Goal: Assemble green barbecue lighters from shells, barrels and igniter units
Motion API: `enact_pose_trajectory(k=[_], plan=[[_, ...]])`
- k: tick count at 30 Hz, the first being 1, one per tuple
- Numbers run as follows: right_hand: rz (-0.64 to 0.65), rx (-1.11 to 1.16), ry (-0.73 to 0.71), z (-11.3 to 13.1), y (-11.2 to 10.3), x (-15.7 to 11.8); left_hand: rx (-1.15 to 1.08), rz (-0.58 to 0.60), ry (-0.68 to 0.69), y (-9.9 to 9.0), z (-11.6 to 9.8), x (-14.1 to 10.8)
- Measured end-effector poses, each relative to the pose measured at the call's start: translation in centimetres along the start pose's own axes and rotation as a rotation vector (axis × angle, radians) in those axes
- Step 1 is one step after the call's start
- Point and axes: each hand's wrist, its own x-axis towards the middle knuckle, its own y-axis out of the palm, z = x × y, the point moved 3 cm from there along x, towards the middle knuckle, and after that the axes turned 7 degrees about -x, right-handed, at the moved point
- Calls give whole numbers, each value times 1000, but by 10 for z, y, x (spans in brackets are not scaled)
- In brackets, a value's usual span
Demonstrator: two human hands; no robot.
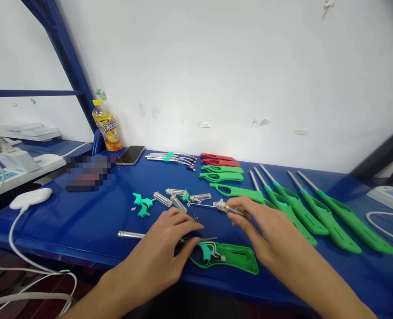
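An opened utility lighter (236, 257) lies near the table's front edge, its green half shell facing up with white wires and a teal trigger inside. Its metal tube points left. My left hand (166, 243) is curled over the joint of tube and shell, gripping it there; the undersides of the fingers are hidden. Between the thumb and fingers of my right hand (259, 226) is a clear fuel tank (238, 212), raised just beyond the green shell. More clear tanks (175, 201), teal triggers (143, 206) and tiny screws (195, 218) lie beyond my left hand.
Assembled green lighters (329, 221) lie at right. Red (218, 159) and green shells (221, 177) and wired metal tubes (165, 157) are at the back. A phone (130, 155), drink bottle (107, 128), white charger (30, 198) and power strip (23, 173) occupy the left.
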Motion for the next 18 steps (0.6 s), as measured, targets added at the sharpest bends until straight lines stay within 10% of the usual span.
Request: enact_pose_trajectory(k=[18], plan=[[177,2,-78,-3,17,0,22,92,-31,2,4,-2]])
